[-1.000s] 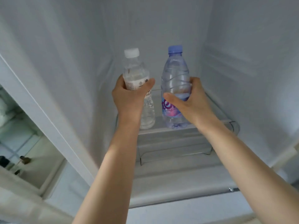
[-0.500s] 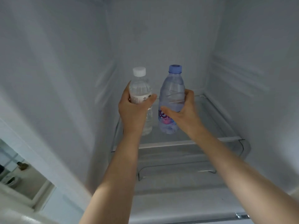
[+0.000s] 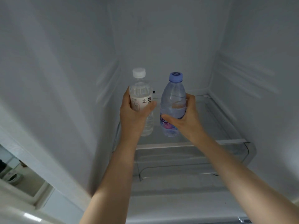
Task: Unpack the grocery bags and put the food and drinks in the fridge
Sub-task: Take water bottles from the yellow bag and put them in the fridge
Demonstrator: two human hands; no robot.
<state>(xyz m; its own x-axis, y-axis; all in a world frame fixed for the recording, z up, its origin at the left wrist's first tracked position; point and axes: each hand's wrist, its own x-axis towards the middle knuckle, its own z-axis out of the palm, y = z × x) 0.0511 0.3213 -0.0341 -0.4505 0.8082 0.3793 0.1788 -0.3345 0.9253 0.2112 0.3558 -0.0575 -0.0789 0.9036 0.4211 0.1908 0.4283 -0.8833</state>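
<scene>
Two water bottles (image 3: 173, 105) — fridge shelf (image 3: 210, 141).

Two bottles (image 3: 141, 101) side by side

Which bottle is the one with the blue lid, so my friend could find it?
Look inside the open fridge, above the glass shelf. Two bottles are held there; it is the blue-capped bottle in the right hand, with a pink-purple label, unlike the white-capped bottle.
</scene>
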